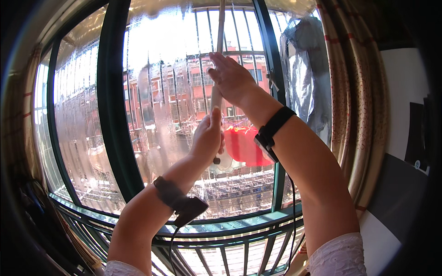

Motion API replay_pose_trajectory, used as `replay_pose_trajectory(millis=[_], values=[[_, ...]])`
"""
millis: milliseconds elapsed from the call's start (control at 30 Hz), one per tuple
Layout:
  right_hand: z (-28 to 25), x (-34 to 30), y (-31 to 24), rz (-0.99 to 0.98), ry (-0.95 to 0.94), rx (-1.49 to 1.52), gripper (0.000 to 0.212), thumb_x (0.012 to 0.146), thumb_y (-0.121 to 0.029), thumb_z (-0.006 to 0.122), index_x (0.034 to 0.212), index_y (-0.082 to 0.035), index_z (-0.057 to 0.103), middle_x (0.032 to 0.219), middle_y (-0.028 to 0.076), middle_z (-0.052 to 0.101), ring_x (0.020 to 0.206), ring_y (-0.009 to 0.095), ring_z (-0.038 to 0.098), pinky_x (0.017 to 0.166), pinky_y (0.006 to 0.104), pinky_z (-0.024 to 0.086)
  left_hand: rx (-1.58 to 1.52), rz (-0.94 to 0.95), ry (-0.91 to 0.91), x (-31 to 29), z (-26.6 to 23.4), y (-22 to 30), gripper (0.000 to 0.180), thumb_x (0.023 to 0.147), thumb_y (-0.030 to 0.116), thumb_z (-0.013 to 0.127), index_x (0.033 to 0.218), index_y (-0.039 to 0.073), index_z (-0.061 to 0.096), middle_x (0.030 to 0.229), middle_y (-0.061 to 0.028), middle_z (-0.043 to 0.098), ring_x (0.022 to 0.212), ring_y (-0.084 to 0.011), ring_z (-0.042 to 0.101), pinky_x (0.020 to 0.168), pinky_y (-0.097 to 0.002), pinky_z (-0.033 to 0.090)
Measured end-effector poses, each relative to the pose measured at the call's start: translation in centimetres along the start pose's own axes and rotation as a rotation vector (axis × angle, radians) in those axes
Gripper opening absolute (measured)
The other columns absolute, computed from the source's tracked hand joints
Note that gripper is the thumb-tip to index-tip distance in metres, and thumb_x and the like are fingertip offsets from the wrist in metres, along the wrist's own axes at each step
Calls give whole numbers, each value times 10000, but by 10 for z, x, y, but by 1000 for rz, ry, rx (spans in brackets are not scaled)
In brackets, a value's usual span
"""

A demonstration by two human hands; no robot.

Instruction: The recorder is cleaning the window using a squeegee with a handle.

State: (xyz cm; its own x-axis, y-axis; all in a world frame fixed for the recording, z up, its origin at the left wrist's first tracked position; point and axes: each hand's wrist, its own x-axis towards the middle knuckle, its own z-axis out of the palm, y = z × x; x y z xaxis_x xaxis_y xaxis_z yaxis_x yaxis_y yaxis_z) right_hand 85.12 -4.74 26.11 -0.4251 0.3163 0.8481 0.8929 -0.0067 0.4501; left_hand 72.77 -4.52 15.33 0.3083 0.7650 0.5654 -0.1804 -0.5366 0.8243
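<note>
A long pale pole (221,32) runs nearly upright before the window, its top beyond the upper edge of the picture. My left hand (209,132) is closed around its lower part, thumb pointing up along it. Higher up, my right hand (232,79) grips the same pole loosely, with its fingers laid across it. The dark lower end (216,161) shows just below my left hand. Behind both hands, the window pane (161,115) is wet and streaked. What sits at the pole's top cannot be seen.
Dark green frame posts (115,92) divide the window. A railing (235,244) crosses below it. Patterned curtains (354,92) hang on the right, near a dark garment (306,69). A red item (248,146) shows beyond the glass. Cables (293,221) hang from both wrist devices.
</note>
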Motion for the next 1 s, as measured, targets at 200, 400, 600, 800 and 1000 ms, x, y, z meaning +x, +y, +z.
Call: replay_pose_trajectory(millis=[200, 400, 600, 800, 1000], values=[[14, -73, -80, -327, -232, -127, 228, 888, -187, 549, 1056, -45, 608, 1360, 208, 420, 1354, 312, 275, 1142, 396, 176, -88, -260, -150, -204, -52, -139, 415, 948, 509, 339, 904, 98, 374, 542, 5, 416, 409, -77, 420, 368, -225, 373], [45, -206, -189, -552, -43, 83, 135, 796, -187, 551, 825, -65, 600, 1001, 137, 617, 1128, 327, 522, 1098, 455, 257, -57, -532, 21, -370, -68, -205, 298, 973, 362, 414, 968, 84, 521, 634, 36, 452, 505, -90, 423, 427, -288, 343], [49, -100, -122, -422, 178, 64, 245, 790, -210, 621, 971, -46, 610, 1278, 225, 463, 1281, 349, 376, 1099, 460, 250, -94, -278, -9, -244, -61, -169, 422, 956, 479, 361, 932, 60, 395, 586, -25, 440, 434, -88, 437, 395, -224, 380], [22, 5, -43, -120, 219, -68, 250, 887, -152, 544, 1123, -73, 570, 1347, 140, 447, 1295, 283, 379, 1084, 432, 287, -43, -106, -49, -75, -36, -32, 488, 943, 548, 341, 934, 64, 403, 520, 15, 407, 396, -75, 412, 372, -246, 396], [10, 59, 43, -195, -71, -440, 450, 933, -271, 391, 1368, -154, 415, 1486, 76, 271, 1394, 245, 179, 1139, 320, 152, 99, -124, -62, -30, -23, 25, 467, 926, 554, 391, 916, 88, 429, 588, -1, 430, 461, -91, 446, 423, -270, 429]])
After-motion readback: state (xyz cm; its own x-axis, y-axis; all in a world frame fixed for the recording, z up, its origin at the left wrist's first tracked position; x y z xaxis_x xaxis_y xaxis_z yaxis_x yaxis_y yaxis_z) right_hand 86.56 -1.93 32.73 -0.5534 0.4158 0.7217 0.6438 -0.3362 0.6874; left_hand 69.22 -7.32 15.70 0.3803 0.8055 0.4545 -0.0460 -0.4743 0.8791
